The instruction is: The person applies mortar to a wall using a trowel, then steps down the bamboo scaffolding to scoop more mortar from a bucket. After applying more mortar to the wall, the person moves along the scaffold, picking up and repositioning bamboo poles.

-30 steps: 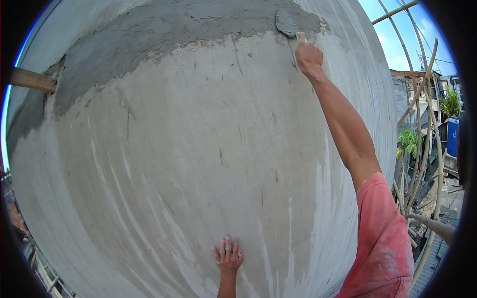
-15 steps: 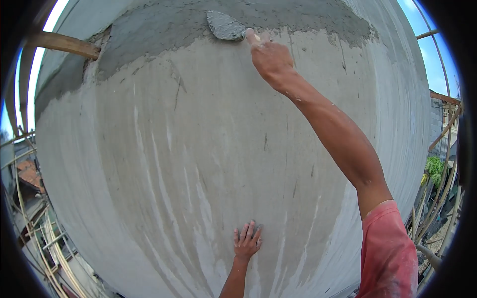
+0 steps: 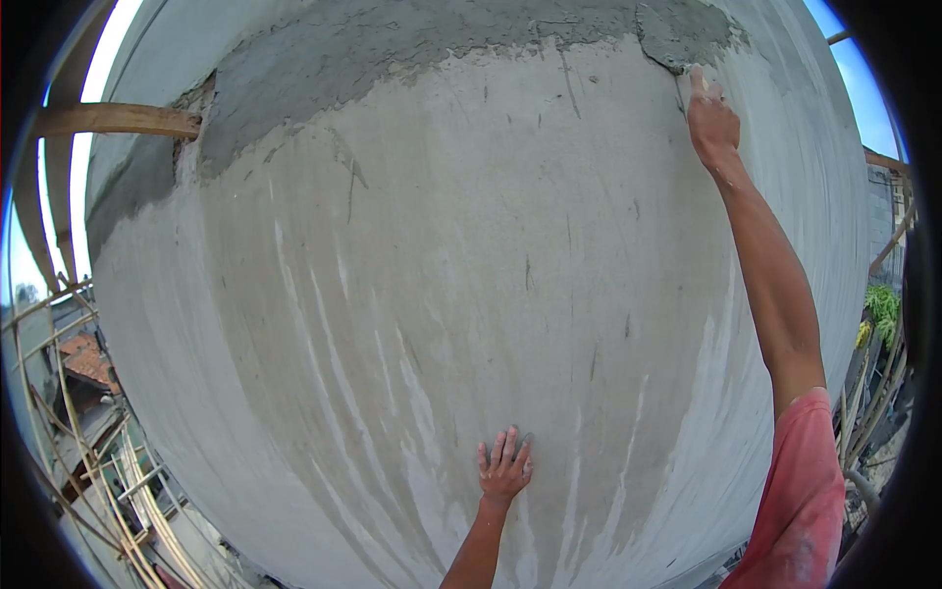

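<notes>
My right hand is raised high at the upper right, its fingers wrapped round the handle of a trowel. The trowel's blade, grey like the mortar, lies against the band of wet mortar along the top of the wall. Below that band the wall shows a smoother, paler surface with streaks and scratches. Low in the middle, my left hand rests flat on the wall with its fingers spread and holds nothing.
A wooden beam juts from a gap in the wall at the upper left. Bamboo poles stand at the lower left, near a tiled roof. More poles and a green plant show at the right edge.
My right hand has moved the trowel to the right along the mortar band. My left hand stays flat on the wall, and the view has shifted slightly.
</notes>
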Demonstrator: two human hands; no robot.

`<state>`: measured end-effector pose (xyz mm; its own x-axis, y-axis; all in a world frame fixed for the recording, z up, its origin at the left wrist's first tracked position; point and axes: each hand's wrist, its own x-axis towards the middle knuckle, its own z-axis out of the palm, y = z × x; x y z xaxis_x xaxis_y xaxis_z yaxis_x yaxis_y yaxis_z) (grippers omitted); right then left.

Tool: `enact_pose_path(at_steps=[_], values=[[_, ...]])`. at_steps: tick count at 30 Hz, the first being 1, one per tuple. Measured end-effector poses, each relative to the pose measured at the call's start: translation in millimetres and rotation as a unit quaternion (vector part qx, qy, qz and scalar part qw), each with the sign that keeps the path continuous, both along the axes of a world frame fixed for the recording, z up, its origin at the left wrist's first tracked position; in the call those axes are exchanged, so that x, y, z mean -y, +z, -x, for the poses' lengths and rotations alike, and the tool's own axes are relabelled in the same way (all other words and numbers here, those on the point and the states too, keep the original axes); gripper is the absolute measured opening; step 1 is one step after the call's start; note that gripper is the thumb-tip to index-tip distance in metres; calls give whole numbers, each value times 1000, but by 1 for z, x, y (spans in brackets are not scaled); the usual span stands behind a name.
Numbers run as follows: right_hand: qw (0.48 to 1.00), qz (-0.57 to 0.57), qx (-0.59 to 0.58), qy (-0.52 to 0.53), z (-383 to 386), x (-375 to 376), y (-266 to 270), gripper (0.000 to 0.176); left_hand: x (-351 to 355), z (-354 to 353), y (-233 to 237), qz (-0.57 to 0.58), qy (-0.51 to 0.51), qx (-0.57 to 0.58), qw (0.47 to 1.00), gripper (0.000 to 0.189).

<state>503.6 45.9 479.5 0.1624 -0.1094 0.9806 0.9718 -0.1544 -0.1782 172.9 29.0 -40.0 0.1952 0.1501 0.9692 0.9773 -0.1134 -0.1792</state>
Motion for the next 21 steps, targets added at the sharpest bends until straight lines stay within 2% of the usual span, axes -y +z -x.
enact_pose_path(at_steps=[2,4,7,12,17,19,21], values=[[998,33,-55,1,-21,11,3,37,-6,-3,0,-13,-1,-2,1000,31],[994,32,-90,53,-26,16,8,36,-9,-3,5,-29,-3,-15,999,31],[992,26,-88,88,-2,23,24,35,-5,0,2,-25,21,-14,999,31],[984,34,15,172,77,31,48,40,-4,-1,4,-18,7,-20,1000,34],[970,35,158,183,173,45,31,48,-3,-2,1,-17,3,-11,1000,32],[948,45,217,228,200,58,22,41,-4,1,3,-21,10,-12,1000,31],[945,40,251,205,215,58,21,41,-5,1,3,-28,26,-22,999,30]])
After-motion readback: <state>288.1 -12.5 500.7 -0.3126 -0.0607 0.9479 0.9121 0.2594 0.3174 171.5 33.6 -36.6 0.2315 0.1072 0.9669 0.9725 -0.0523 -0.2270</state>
